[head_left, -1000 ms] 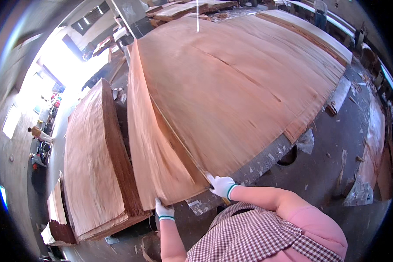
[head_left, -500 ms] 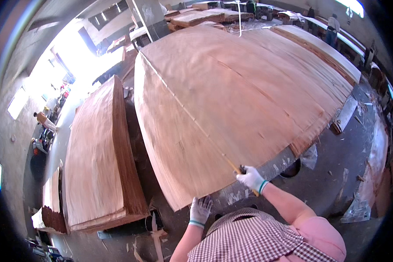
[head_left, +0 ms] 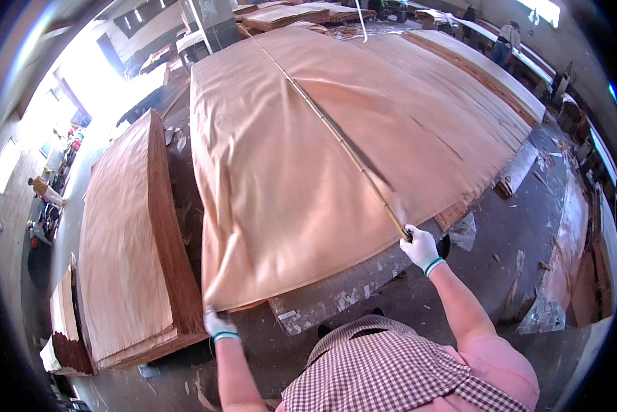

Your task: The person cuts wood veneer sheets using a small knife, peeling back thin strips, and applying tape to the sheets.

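A wide, thin sheet of wood veneer [head_left: 274, 172] lies over a low stack in front of me, wrinkled and lifted along its left side. My left hand [head_left: 220, 324], in a white glove, is closed at the sheet's near left corner; the fingertips are partly hidden and slightly blurred. A long, thin bamboo pole [head_left: 350, 150] runs from near me to the far edge, lying across the sheet. Its dark near end is in the closed fingers of my right hand [head_left: 420, 248], also gloved in white, beyond the sheet's near edge.
To the left stands a tall stack of veneer [head_left: 126, 247], with a smaller stack [head_left: 63, 323] beside it. A grey board [head_left: 336, 292] shows under the near edge. Plastic wrap [head_left: 545, 312] and scraps lie at right. Two people [head_left: 506, 44] [head_left: 45, 191] are farther off.
My left hand has moved left and closed on the sheet's corner, and the sheet now wrinkles there. My right hand and the pole have swung right and farther away.
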A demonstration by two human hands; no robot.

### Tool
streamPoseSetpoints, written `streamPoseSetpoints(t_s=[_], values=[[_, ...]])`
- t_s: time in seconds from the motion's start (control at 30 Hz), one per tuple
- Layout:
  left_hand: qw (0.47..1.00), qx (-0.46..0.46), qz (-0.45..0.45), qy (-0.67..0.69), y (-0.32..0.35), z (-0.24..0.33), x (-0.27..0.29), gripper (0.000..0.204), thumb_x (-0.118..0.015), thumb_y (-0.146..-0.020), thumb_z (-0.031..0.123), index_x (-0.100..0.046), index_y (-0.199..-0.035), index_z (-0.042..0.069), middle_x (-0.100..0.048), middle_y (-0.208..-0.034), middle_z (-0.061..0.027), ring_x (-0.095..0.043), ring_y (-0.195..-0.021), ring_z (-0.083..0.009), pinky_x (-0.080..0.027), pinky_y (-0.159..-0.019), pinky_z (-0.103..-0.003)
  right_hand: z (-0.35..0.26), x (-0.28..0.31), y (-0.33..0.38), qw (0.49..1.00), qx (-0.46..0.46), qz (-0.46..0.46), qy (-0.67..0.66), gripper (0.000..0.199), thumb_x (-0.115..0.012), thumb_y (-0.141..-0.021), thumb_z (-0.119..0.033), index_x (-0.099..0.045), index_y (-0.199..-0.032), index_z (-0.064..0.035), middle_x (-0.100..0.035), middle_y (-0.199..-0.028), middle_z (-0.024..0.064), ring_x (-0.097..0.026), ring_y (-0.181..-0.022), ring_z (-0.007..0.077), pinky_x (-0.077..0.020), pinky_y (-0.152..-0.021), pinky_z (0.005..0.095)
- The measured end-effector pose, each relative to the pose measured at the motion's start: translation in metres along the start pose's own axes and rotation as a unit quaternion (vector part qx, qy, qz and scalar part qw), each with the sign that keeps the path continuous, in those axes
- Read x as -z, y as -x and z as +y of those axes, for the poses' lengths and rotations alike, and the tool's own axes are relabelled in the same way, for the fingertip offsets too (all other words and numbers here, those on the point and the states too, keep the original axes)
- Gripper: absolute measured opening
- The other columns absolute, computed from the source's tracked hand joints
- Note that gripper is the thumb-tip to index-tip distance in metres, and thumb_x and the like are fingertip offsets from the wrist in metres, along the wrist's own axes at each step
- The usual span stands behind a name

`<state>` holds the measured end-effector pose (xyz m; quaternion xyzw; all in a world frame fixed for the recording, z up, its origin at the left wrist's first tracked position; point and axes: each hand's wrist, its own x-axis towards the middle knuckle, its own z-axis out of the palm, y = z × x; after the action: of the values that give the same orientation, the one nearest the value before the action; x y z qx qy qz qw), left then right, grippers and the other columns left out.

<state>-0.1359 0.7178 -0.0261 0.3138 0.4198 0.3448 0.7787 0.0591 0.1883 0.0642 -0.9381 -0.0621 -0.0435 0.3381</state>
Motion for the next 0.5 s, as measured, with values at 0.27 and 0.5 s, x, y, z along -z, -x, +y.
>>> streamPoseSetpoints(t_s=[0.27, 0.5], values=[[0.986, -0.04, 0.156, -0.033, -0.096, 0.123, 0.109, 0.033, -0.057, -0.089, 0.03, -0.059, -0.114, 0.009, -0.061, -0.115, -0.0092, -0.06, -0.098, -0.0251, -0.051, -0.08, -0.041, 0.015, -0.016, -0.003, 0.999, -0.035, 0.023, 0.013, 0.021, -0.061, -0.079, -0.023, -0.056, -0.088, -0.0046, -0.06, -0.071, 0.0209, -0.059, -0.072, 0.0417, -0.0459, -0.063, 0.0481], [0.748, -0.336, 0.108, -0.563, -0.041, 0.039, 0.066, 0.055, -0.058, -0.081, 0.019, -0.045, -0.128, -0.007, -0.046, -0.134, -0.0247, -0.045, -0.123, -0.0357, -0.033, -0.106, -0.04, 0.04, -0.056, 0.014, 0.998, -0.06, 0.017, 0.011, 0.025, -0.062, -0.079, -0.024, -0.059, -0.094, -0.0045, -0.061, -0.075, 0.0225, -0.06, -0.074, 0.0426, -0.0467, -0.065, 0.0476]])
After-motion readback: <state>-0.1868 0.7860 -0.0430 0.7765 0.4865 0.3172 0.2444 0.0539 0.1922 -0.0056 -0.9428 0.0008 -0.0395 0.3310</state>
